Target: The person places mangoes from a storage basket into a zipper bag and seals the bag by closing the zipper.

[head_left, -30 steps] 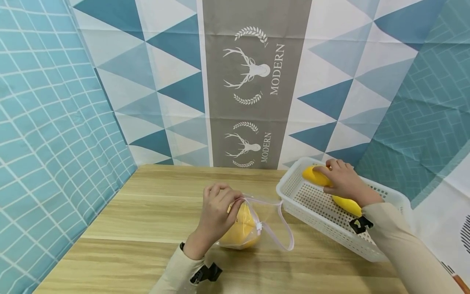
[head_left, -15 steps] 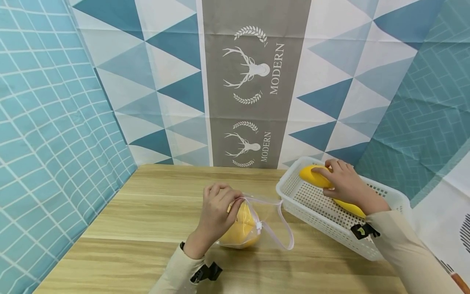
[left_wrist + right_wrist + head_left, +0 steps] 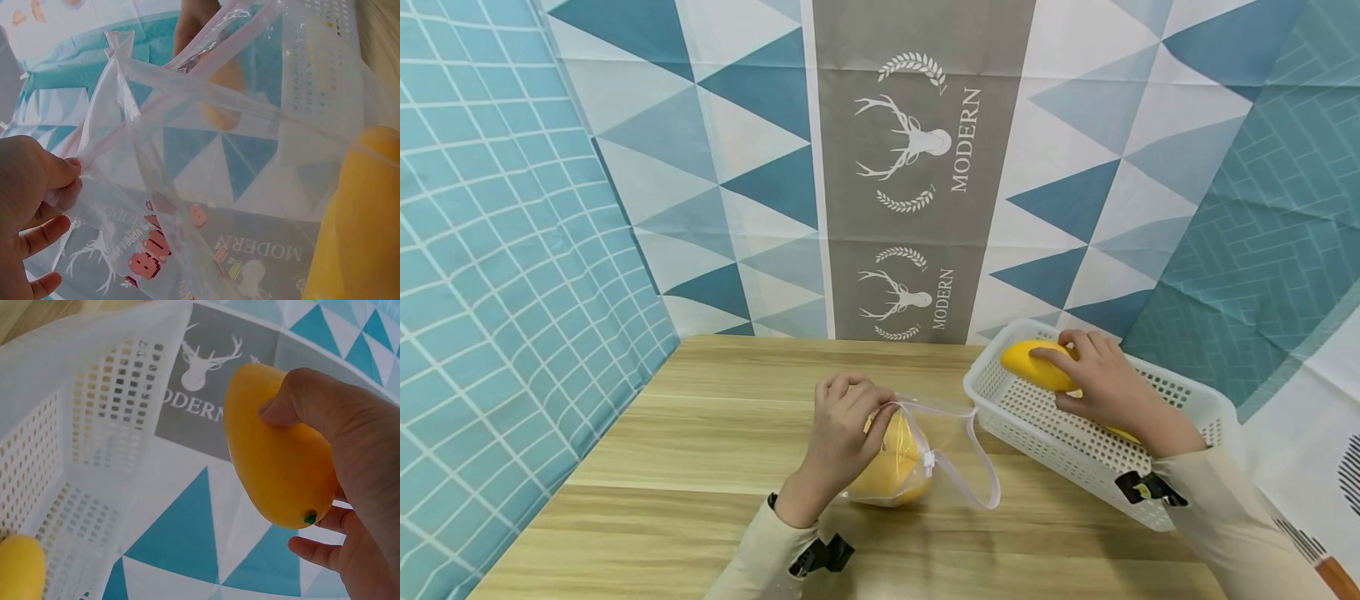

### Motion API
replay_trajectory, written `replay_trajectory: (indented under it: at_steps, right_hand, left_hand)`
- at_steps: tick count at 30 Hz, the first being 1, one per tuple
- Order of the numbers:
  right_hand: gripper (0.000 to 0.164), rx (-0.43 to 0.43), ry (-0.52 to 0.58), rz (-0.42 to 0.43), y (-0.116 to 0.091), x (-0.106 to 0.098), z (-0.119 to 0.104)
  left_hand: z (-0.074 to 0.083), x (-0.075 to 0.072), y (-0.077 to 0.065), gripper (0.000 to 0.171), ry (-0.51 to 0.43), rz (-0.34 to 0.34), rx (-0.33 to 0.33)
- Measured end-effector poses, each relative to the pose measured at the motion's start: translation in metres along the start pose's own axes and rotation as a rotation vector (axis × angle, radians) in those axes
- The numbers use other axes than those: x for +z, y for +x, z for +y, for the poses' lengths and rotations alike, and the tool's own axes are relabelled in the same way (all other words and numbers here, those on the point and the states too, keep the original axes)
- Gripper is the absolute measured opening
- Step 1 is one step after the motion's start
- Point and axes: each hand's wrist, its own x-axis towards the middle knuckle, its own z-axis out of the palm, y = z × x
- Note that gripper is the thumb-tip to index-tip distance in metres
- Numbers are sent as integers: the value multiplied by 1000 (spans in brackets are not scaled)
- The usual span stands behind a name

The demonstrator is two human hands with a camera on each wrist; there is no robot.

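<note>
Yellow fruit is gripped by right hand, two o'clock from clear bag pinched by left hand.

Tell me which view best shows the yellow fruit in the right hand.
The right wrist view: the yellow fruit looms large, green tip visible, though the right hand covers part. The head view shows it smaller, one end hidden by the hand; the left wrist view, only hazily through the clear bag.

Head view bright, even; soft shadows on bench, glints on clear bag. Left wrist view dimmer, hazy.
</note>
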Motion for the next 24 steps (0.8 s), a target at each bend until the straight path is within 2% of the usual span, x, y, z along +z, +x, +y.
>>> replay_trajectory:
  at_steps: [12,24]
  right_hand:
    - [69,-90,-31,61,3,-10,-18]
    - [69,-188,-11,143,4,-20,-41]
  left_hand:
    - [-2,2,-1,33,6,11,12]
    - [-2,2,-1,32,0,9,10]
